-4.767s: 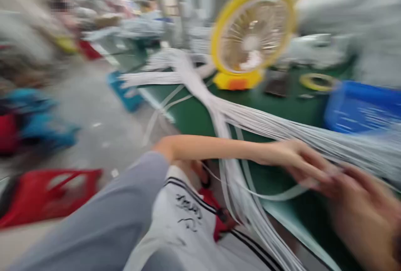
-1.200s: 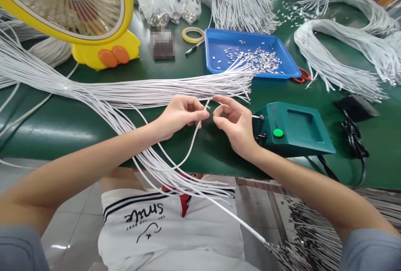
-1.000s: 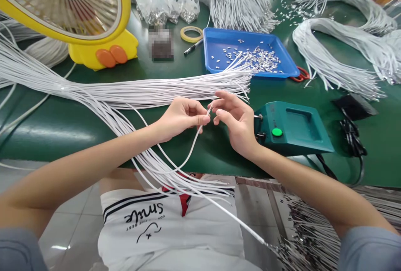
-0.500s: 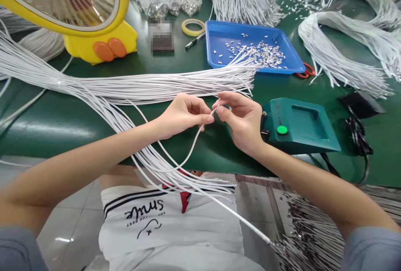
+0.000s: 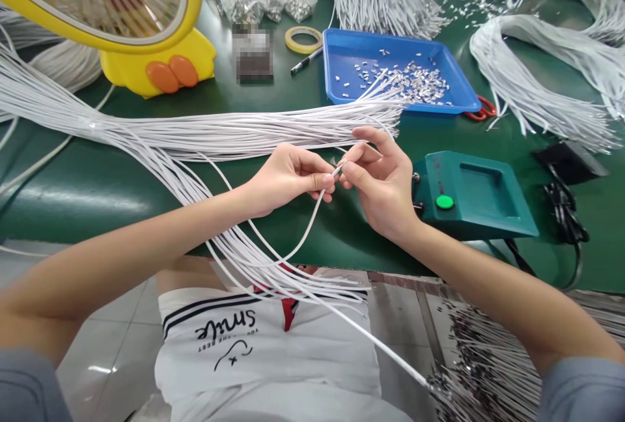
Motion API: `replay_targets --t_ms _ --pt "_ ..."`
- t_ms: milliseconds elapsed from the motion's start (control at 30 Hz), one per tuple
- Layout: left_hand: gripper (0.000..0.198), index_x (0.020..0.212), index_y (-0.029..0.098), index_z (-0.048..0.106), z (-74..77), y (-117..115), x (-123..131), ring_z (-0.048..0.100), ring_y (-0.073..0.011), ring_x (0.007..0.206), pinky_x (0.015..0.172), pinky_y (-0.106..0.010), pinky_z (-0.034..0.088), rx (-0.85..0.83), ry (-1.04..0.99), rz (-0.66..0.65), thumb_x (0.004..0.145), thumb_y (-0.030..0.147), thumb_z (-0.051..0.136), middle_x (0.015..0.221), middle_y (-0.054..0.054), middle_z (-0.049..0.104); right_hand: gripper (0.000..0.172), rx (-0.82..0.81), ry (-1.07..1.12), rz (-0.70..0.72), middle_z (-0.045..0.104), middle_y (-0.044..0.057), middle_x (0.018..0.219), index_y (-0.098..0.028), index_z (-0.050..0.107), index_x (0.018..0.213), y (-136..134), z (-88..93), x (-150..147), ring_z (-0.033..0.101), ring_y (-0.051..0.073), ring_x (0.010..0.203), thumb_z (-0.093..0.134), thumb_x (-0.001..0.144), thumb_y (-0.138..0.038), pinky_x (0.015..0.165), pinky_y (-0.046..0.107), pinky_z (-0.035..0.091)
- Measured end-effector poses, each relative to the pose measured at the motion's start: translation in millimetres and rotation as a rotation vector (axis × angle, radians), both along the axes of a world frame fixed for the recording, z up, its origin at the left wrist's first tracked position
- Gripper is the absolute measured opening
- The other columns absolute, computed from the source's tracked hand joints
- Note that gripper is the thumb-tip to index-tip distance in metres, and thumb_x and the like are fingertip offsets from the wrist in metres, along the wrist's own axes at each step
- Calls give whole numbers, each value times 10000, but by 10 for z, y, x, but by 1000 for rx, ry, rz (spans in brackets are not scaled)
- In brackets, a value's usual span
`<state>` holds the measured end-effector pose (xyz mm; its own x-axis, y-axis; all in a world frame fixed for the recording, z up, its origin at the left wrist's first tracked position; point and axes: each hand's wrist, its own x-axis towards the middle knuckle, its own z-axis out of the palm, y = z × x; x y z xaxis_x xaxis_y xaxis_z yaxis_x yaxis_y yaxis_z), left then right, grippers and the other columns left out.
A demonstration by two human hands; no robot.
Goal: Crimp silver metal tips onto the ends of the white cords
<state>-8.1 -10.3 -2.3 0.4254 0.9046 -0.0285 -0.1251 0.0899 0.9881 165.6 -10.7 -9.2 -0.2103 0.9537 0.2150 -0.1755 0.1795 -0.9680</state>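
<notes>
Between thumb and fingers, my left hand (image 5: 293, 178) pinches a thin white cable (image 5: 312, 219) close to its end. My right hand (image 5: 381, 181) has thumb and index finger closed on the tip of the same cable, its other fingers raised and curled. Fine frayed strands show at the tip between the two hands. Behind my hands, a thick bundle of white cables (image 5: 244, 132) lies across the table. A looser group of white cables (image 5: 234, 246) runs under my left forearm and hangs over the table edge onto my lap.
A blue tray (image 5: 336, 70) with small metal pieces stands behind the bundle, red-handled scissors (image 5: 483, 109) beside it. Right of my hand sits a green machine (image 5: 478, 194) with a black cord. A yellow fan (image 5: 156, 64), tape roll (image 5: 303, 40) and pen (image 5: 306, 60) are farther back.
My right hand has shifted slightly right, and its fingers have lifted and spread a little. Frayed strands now stand out at the cable tip. My left hand keeps its pinch.
</notes>
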Motion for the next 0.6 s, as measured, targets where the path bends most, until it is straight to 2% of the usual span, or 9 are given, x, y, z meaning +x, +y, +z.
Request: replay_targets --t_ms 167,333,467,600 --pt "289 728 86 739 -6 0 1 683 -129 592 538 -183 536 -3 -20 10 652 334 868 656 -58 718 415 -72 44 25 583 -58 687 -272 567 1094 -19 -3 1 543 105 586 756 724 -258 590 280 521" --pt "302 753 88 738 -5 -2 -5 685 -128 577 537 -185 541 -35 -35 21 643 334 876 644 -47 715 340 16 1 10 528 -64 654 -268 590 1048 -20 -21 31 506 103 574 652 730 -167 595 277 501" --pt "322 764 88 738 -14 9 -18 676 -126 569 531 -193 533 -27 -23 25 660 366 862 660 -55 718 272 51 -49 -47 589 -11 802 -272 588 1065 -9 -51 45 583 137 717 617 794 -279 605 280 528" --pt "314 740 93 741 -25 18 -23 659 -115 559 507 -185 500 23 -9 1 681 383 846 666 -57 715 336 115 -78 -29 629 9 857 -273 585 1119 3 -75 42 626 158 821 665 804 -359 613 272 547"
